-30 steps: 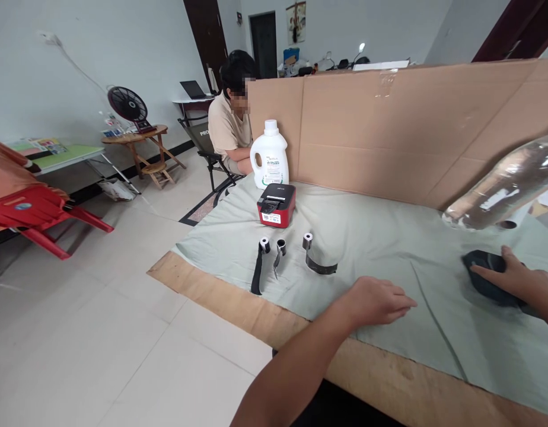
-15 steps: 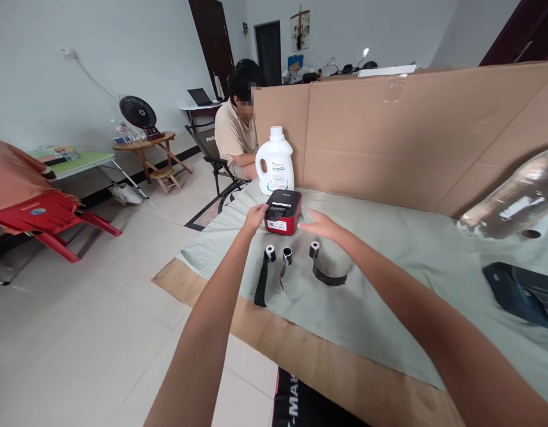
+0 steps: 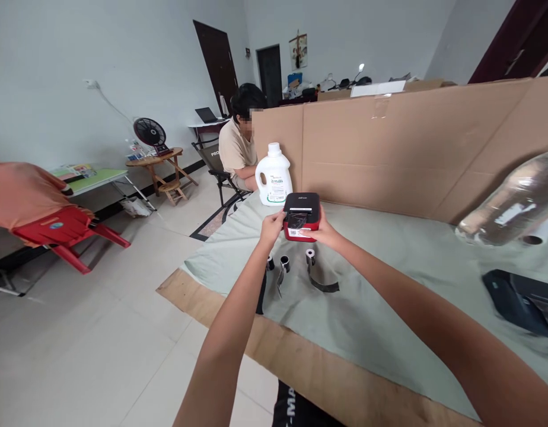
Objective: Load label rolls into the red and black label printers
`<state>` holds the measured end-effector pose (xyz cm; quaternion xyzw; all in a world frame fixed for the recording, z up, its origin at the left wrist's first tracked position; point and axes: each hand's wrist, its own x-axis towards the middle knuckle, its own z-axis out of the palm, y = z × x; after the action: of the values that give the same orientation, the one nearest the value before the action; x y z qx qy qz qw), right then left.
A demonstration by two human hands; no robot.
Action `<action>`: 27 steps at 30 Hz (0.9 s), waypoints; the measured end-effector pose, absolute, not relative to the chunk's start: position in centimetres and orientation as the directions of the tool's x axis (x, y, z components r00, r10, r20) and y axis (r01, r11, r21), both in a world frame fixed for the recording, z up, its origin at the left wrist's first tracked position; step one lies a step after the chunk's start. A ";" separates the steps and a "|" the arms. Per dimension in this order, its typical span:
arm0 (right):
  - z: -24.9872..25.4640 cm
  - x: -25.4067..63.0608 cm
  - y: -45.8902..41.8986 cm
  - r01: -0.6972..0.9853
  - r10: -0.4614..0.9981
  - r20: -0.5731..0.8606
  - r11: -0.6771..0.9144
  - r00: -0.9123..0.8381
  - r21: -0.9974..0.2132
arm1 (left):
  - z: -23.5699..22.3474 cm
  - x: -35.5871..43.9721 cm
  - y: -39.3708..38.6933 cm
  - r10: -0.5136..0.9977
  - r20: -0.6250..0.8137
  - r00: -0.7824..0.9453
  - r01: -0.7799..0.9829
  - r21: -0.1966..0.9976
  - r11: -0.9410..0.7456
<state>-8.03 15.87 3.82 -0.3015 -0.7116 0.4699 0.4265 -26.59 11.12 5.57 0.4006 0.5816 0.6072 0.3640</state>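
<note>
Between my two hands is a small red and black label printer (image 3: 302, 204), with a dark strip sticking out of its front slot. My left hand (image 3: 272, 230) grips its left side, fingers closed against the case. On the other side my right hand (image 3: 326, 231) holds the right edge, thumb across the front and the other fingers partly hidden. Three small rolls of black tape lie nearer to me on the cloth: a left roll (image 3: 270, 263) partly behind my left forearm, a middle roll (image 3: 284, 261), and a right roll (image 3: 310, 256) with a curled tail.
A white detergent jug (image 3: 274, 177) stands behind the printer, before a tall cardboard panel (image 3: 367, 154). To the right lie a plastic-wrapped bundle (image 3: 509, 198) and a dark device (image 3: 523, 299). A seated person (image 3: 236, 145) is beyond the table's left end.
The printer has shifted right and looks lifted off the cloth. My right hand, open beside it before, now grips its right side. The view has tilted slightly.
</note>
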 end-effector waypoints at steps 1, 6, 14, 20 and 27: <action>4.4 -6.2 15.1 -0.001 0.821 0.383 0.422 -0.424 -0.907 | 6.2 -24.9 10.8 0.911 0.096 -0.400 0.041 0.995 -0.086; 5.9 4.2 8.5 0.122 0.849 0.485 0.515 -0.209 -0.849 | 8.2 -14.6 6.9 0.901 0.314 -0.298 0.203 0.944 -0.262; 2.5 14.6 -0.9 0.417 0.900 0.435 0.409 -0.037 -0.812 | 4.2 -3.7 -0.1 0.947 0.224 -0.231 0.180 0.966 -0.184; 0.2 15.1 -2.1 0.473 0.906 0.422 0.388 -0.037 -0.791 | 1.7 -2.7 -0.3 0.956 0.088 -0.280 0.065 0.995 -0.072; -0.7 15.0 -1.7 0.542 0.904 0.425 0.377 -0.040 -0.751 | 1.0 -1.9 0.8 0.956 -0.037 -0.292 -0.257 0.965 -0.041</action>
<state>15.02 -1.72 -0.67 -0.5214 -0.6932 0.1987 0.4561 -1.92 0.75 1.01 0.3504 0.4982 0.6306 0.4810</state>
